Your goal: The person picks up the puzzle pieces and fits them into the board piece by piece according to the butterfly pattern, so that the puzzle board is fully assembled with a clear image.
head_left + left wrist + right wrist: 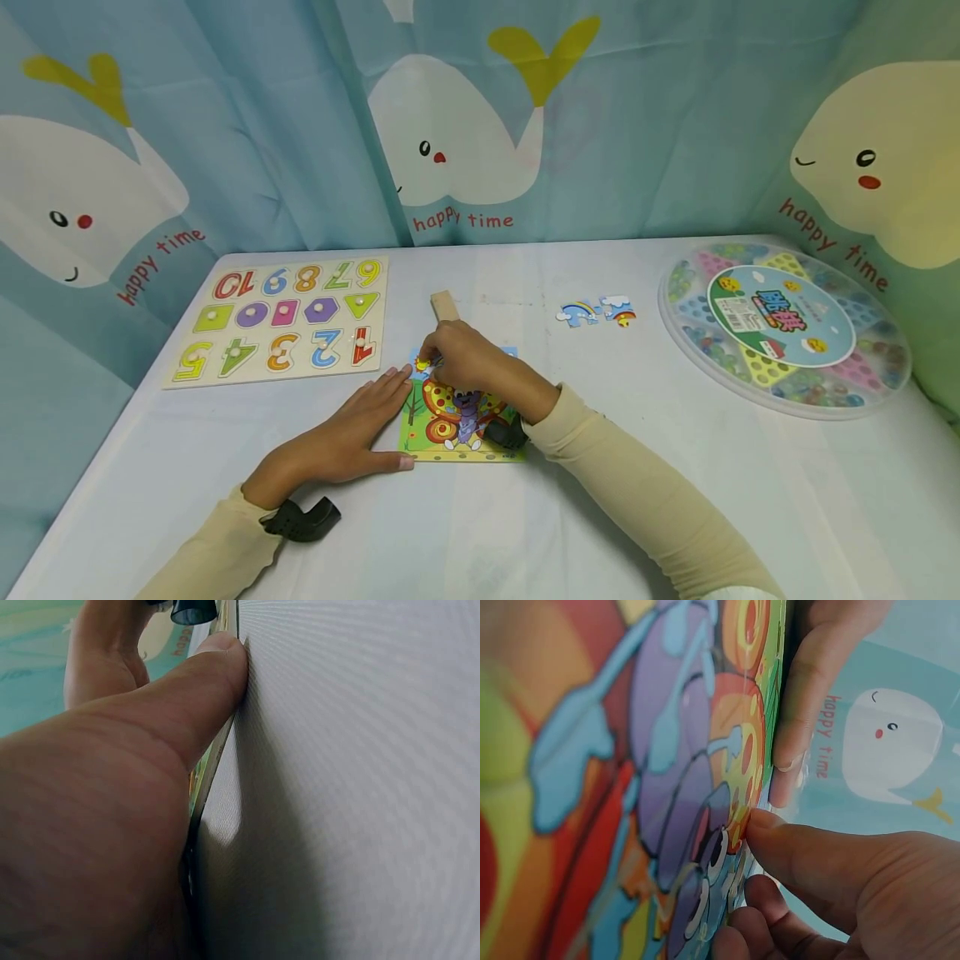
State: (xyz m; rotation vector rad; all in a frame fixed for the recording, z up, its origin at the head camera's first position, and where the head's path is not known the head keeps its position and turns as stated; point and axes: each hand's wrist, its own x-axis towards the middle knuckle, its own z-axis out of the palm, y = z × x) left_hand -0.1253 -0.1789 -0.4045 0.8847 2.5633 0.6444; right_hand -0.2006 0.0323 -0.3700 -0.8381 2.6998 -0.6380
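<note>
A jigsaw board (415,433) with a butterfly picture lies in front of me on the white table. My left hand (345,437) lies flat with the fingers straight, its fingertips and thumb at the board's left edge. Over the board's upper left my right hand (468,354) has curled fingers and pinches a small puzzle piece (422,365) with a yellow sun. In the right wrist view the thumb (769,832) touches the picture, and the fingers below hide most of the piece. A flat wooden strip (444,305) sticks out just beyond the right hand's knuckles.
Two joined-looking sky pieces, one with a rainbow (580,313) and one with a cloud (618,309), lie right of the board. A number-and-shape board (288,383) is at back left. A round clear case of beads (780,317) is at back right, before a whale-print curtain (637,167).
</note>
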